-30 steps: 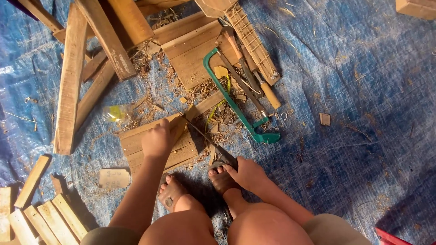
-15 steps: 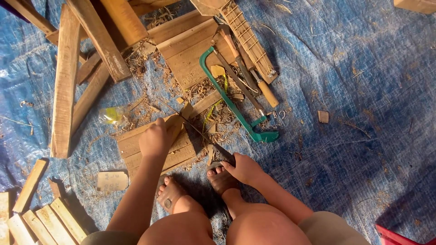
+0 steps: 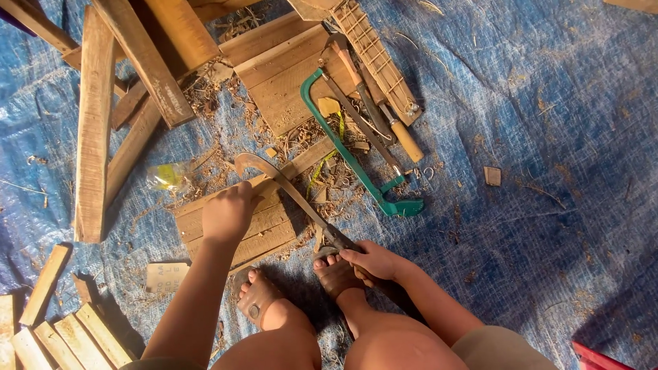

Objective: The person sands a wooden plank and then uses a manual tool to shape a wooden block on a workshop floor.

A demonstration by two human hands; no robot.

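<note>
My right hand (image 3: 373, 264) grips the handle of a long hooked knife (image 3: 295, 195). Its dark blade runs up and left across a slatted wooden board (image 3: 264, 233) lying on the blue tarp (image 3: 548, 226). The hooked tip sits just above my left hand (image 3: 229, 212). That hand is curled in a fist on the board's far edge, pressing it down; what lies under the fingers is hidden. My bare feet (image 3: 301, 288) rest at the board's near edge.
A green-framed hacksaw (image 3: 356, 161), a wooden-handled tool (image 3: 404, 137) and wood shavings lie beyond the board. Long planks (image 3: 92, 123) are stacked at upper left, with short wood blocks (image 3: 62, 336) at lower left. A red object (image 3: 603, 358) shows at the bottom right.
The knife blade has swung left, bringing its hooked tip close above my left hand. Both hands stay at the board.
</note>
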